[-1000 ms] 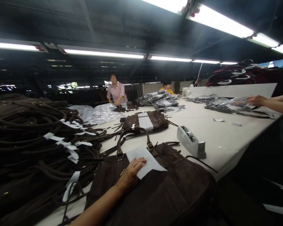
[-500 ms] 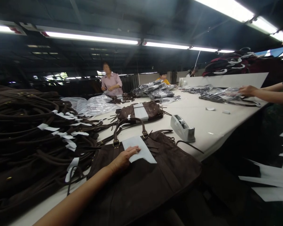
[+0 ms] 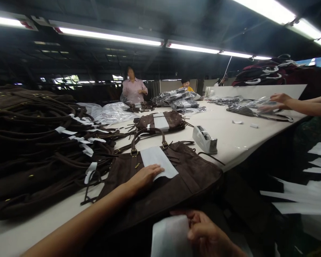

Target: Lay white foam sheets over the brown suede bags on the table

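A dark brown handbag (image 3: 195,166) lies flat on the table in front of me, its looped handles (image 3: 149,132) pointing away. Across its middle runs a white paper strip (image 3: 156,155). My left hand (image 3: 147,176) presses on the near part of that strip, fingers stretched out flat. Below the bag's near edge, my right hand (image 3: 203,228) pinches a white paper piece (image 3: 171,235). Whether this piece is the other end of the same strip, I cannot tell.
To the left rises a pile of brown bags (image 3: 29,150) with white-wrapped handles. Beyond my bag sits another strip-wrapped bag (image 3: 173,121), with a tape dispenser (image 3: 204,139) at its right. Plastic-wrapped bags (image 3: 176,98) lie farther back. A co-worker's hands (image 3: 282,100) handle one at right.
My right hand has come into view at the bottom with the white paper piece. My left hand stays on the strip. The co-worker in pink has turned.
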### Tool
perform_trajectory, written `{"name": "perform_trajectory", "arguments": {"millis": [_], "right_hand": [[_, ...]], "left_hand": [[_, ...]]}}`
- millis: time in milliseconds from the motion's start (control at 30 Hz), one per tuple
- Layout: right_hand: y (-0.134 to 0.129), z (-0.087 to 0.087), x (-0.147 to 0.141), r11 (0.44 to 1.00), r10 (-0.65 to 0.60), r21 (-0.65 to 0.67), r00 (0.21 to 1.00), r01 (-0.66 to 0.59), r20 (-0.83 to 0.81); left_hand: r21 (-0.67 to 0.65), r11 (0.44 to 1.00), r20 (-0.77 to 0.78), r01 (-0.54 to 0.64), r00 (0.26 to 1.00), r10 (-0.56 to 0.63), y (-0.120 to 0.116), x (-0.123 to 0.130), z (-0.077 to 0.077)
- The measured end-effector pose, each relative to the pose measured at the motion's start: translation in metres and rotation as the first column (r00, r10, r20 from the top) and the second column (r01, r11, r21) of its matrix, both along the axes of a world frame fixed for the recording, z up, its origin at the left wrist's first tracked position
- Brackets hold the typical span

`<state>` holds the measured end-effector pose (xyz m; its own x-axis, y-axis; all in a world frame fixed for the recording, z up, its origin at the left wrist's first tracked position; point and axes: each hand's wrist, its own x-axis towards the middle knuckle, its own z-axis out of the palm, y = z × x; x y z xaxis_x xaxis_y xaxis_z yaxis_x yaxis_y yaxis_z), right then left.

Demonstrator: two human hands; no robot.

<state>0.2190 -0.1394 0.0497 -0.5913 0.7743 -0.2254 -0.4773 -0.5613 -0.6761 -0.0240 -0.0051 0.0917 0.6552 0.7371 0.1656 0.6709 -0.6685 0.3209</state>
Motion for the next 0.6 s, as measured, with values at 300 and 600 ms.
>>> {"name": "perform_trajectory", "arguments": {"millis": [300,600], "right_hand": [[-0.009,0.009,0.003,0.812,-0.182,0.563,0.85,-0.153,0.494],[0.003,0.05,0.007,0.253,-0.704,0.878,0.546,-0.406,0.455]], "left_hand": [[-0.047,0.998,0.071,-0.048,0.996,0.051,-0.007,-0.005,-0.034],[-0.001,1.0,0.105,0.008,0.994,-0.007,-0.003,-0.01,-0.038]]}}
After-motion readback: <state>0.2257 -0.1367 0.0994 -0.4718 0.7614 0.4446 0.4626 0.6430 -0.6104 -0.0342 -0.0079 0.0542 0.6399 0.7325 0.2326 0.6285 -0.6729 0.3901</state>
